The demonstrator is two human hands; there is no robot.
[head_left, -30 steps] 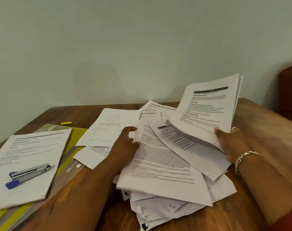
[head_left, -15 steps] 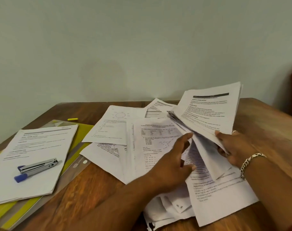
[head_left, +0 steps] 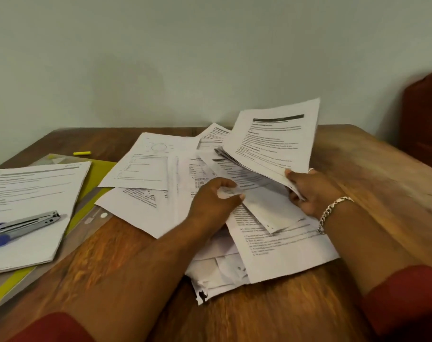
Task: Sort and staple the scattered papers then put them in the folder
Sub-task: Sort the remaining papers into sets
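1. Your left hand (head_left: 213, 201) has moved since a second ago. It was over on the left part of the loose papers (head_left: 160, 191). Now it is in the middle of them, close to your right hand (head_left: 311, 193).
2. Half a second ago your left fingers were stretched out over the sheets. Now they are curled and pinch the edge of one sheet (head_left: 249, 191). I think you are picking the next page for your pile.
3. Your right fingers are clenched on a held stack (head_left: 271, 141). It is tilted up off the counter (head_left: 370, 174), as it was before. The stack looks about the same, so this new page has not joined it yet.
4. The sorting looks only partly done. Many loose papers lie across the middle of the counter, one on top of another.
5. A finished pile (head_left: 29, 206) lies on the left. The stapler (head_left: 25, 224) rests on top of it.
6. The folder (head_left: 96, 178) is under that pile. It is yellow-green with a see-through cover.
7. A small yellow thing (head_left: 82, 153) lies on the counter behind the folder. I cannot tell what it is.
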